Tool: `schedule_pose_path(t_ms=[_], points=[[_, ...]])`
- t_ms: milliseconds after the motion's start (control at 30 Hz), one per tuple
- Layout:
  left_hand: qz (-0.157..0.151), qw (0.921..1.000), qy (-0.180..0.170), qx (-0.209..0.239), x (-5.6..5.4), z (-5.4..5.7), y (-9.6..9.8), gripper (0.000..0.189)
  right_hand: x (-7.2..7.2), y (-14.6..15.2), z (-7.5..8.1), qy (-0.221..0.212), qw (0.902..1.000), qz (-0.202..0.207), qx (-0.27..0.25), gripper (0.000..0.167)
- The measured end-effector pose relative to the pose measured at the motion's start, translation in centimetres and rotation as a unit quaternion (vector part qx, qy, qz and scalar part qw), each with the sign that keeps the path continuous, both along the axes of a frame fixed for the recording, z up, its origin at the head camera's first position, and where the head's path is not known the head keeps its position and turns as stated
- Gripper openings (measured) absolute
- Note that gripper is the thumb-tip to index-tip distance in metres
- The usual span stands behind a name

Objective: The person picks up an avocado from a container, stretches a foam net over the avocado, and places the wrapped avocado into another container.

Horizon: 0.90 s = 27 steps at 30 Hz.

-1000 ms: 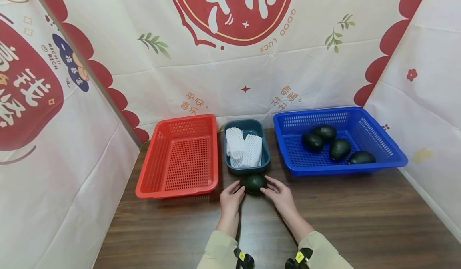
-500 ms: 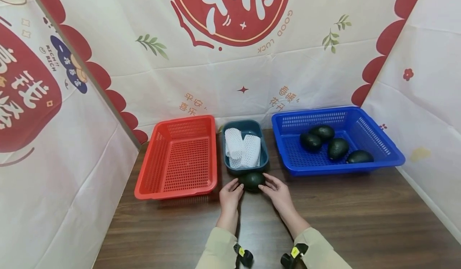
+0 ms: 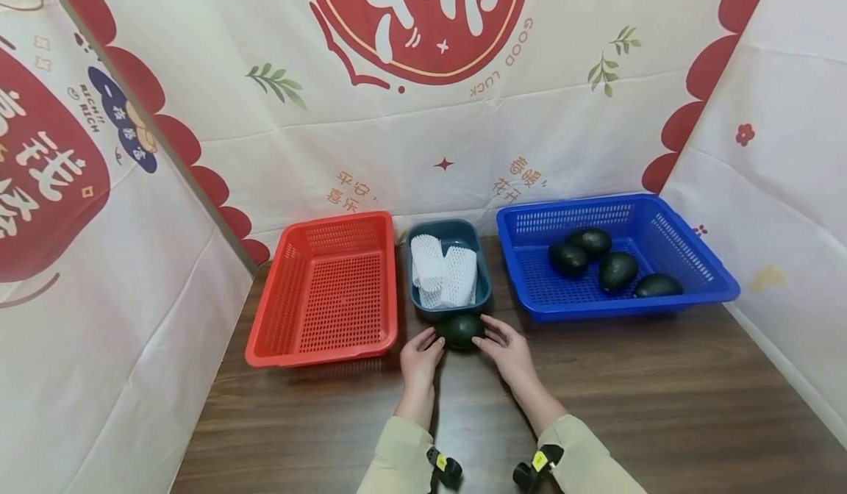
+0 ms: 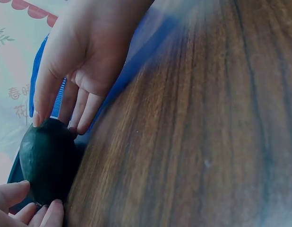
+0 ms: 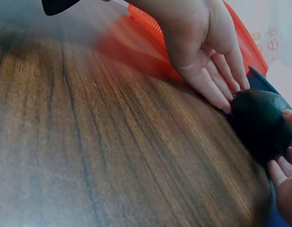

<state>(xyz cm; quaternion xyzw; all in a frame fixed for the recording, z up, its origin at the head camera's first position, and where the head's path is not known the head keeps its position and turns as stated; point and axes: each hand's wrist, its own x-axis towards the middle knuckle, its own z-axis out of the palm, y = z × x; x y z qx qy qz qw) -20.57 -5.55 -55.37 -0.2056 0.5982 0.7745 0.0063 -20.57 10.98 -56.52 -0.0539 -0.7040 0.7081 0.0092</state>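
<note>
A dark green avocado (image 3: 459, 331) lies sideways at the front edge of the small teal bin (image 3: 486, 288). My left hand (image 3: 419, 362) holds its left end, thumb at the near side and fingers round the end. At its right end my right hand (image 3: 511, 354) does the same. In the left wrist view the fingertips of both hands touch the avocado (image 4: 47, 161), with the right hand (image 4: 89, 56) at the top. The right wrist view shows the left hand (image 5: 202, 47) above and the avocado (image 5: 261, 123) at the right.
White foam net sleeves (image 3: 429, 262) lie in the teal bin. A red basket (image 3: 347, 295) with nothing in it stands on the left. On the right, a blue basket (image 3: 542, 288) holds several avocados (image 3: 618, 270). Printed cloth walls (image 3: 397, 141) surround the wooden table (image 3: 317, 428).
Both hands and the avocado have shifted slightly forward, toward the teal bin. The head view has drifted a little. The grip looks the same, and the baskets have stayed in place.
</note>
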Motion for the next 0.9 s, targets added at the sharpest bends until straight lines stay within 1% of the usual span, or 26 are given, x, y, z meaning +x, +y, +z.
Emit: schedule_pose_path(t_ms=[67, 167, 233, 300, 367, 467, 533, 600, 633, 700, 767, 800, 833, 900], points=[[-0.002, 1.0, 0.004, -0.003, 0.1, 0.0, -0.2, 0.04, 0.0, 0.0, 0.2, 0.007, 1.0, -0.001, -0.003, 0.056], [-0.005, 0.9999, 0.008, -0.008, 0.2, 0.2, -0.3, 0.04, 0.1, 0.1, 0.5, 0.02, 0.9997, -0.003, 0.016, 0.055], [-0.005, 0.9998, 0.012, -0.014, 0.2, 0.3, -0.4, 0.039, 0.1, 0.2, 0.7, 0.033, 0.9985, -0.005, 0.044, 0.053], [-0.003, 0.9994, 0.02, -0.027, 0.3, 0.4, -0.4, 0.038, 0.1, 0.3, 1.0, 0.053, 0.9946, -0.003, 0.089, 0.051], [-0.003, 0.9983, 0.03, -0.049, 0.4, 0.6, -0.4, 0.036, 0.2, 0.4, 1.4, 0.081, 0.9866, 0.003, 0.141, 0.048], [-0.008, 0.9947, 0.055, -0.087, 0.7, 1.1, -0.6, 0.034, 0.3, 0.4, 2.2, 0.126, 0.9698, 0.014, 0.208, 0.045], [-0.019, 0.99, 0.077, -0.117, 0.9, 1.4, -0.7, 0.032, 0.3, 0.2, 3.0, 0.153, 0.9592, 0.024, 0.236, 0.044], [-0.035, 0.9832, 0.098, -0.15, 1.0, 1.9, -0.9, 0.031, 0.1, 0.1, 3.9, 0.171, 0.9509, 0.037, 0.256, 0.042], [-0.044, 0.9789, 0.105, -0.169, 1.0, 2.1, -1.0, 0.031, 0.0, 0.0, 4.3, 0.176, 0.9465, 0.044, 0.267, 0.042], [-0.061, 0.9668, 0.118, -0.218, 1.0, 2.7, -1.1, 0.031, -0.6, -0.1, 5.1, 0.183, 0.936, 0.063, 0.294, 0.041], [-0.077, 0.9504, 0.132, -0.271, 1.2, 3.5, -1.1, 0.031, -1.2, -0.2, 5.7, 0.183, 0.9211, 0.084, 0.333, 0.042], [-0.086, 0.9395, 0.143, -0.299, 1.4, 3.9, -1.1, 0.031, -1.5, -0.2, 5.9, 0.181, 0.9119, 0.095, 0.356, 0.043], [-0.094, 0.9262, 0.159, -0.329, 1.5, 4.2, -1.1, 0.031, -1.9, -0.3, 6.1, 0.178, 0.9027, 0.106, 0.377, 0.044], [-0.11, 0.8973, 0.197, -0.38, 2.0, 4.9, -1.1, 0.03, -2.5, -0.4, 6.5, 0.171, 0.8838, 0.126, 0.417, 0.046]])
